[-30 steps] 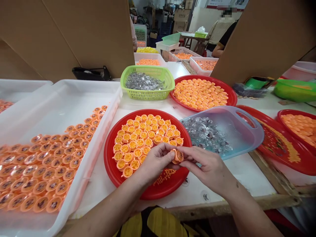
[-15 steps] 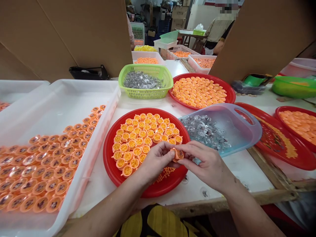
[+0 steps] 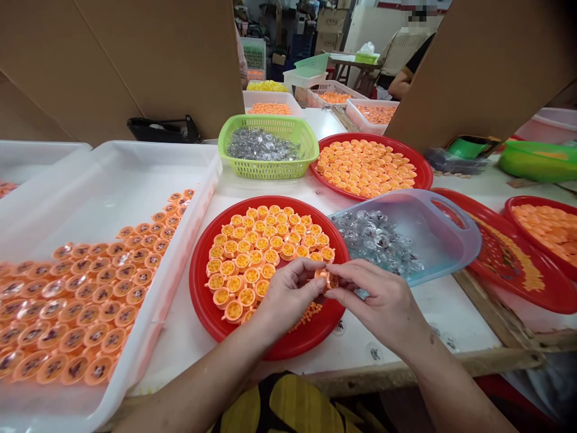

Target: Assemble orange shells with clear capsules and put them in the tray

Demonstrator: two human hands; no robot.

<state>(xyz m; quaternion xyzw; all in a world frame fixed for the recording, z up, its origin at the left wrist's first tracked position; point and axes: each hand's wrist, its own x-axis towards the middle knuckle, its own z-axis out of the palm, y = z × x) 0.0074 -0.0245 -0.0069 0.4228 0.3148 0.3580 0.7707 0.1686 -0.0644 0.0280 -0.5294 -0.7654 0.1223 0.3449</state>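
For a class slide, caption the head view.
Left hand and right hand hold a small orange cup over a red tray.

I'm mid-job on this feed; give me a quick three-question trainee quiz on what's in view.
1. What do the left hand and right hand hold between them?
2. True or false: the translucent blue tray is left of the nearest round red tray.
3. Fill in: the perforated basket holding clear pieces is ____ in colour.

Key: 1. A small orange cup. 2. False; it is on the right. 3. Lime green.
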